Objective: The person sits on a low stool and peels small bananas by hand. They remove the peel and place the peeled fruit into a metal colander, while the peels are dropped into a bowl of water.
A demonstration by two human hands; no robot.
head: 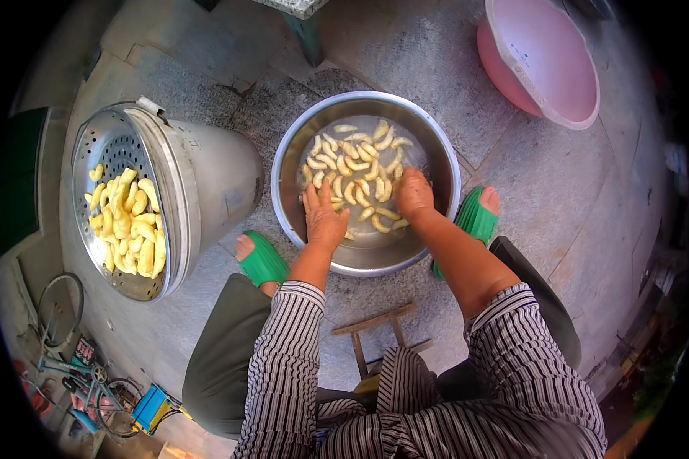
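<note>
A wide stainless-steel basin with water in it stands on the ground before me. Many small curved, pale-yellow pieces, like peeled bananas, lie loose in the water. My left hand reaches over the basin's left side, fingers spread at the edge of the pieces, holding nothing that I can see. At the right side my right hand dips down among them. Its fingertips point away from view, so whether it grips a piece is hidden.
On the left, a perforated metal tray holding larger yellow pieces rests on a tall metal bucket. A pink plastic tub stands at upper right. Green slippers flank the basin. A wooden stool and bicycle are lower down.
</note>
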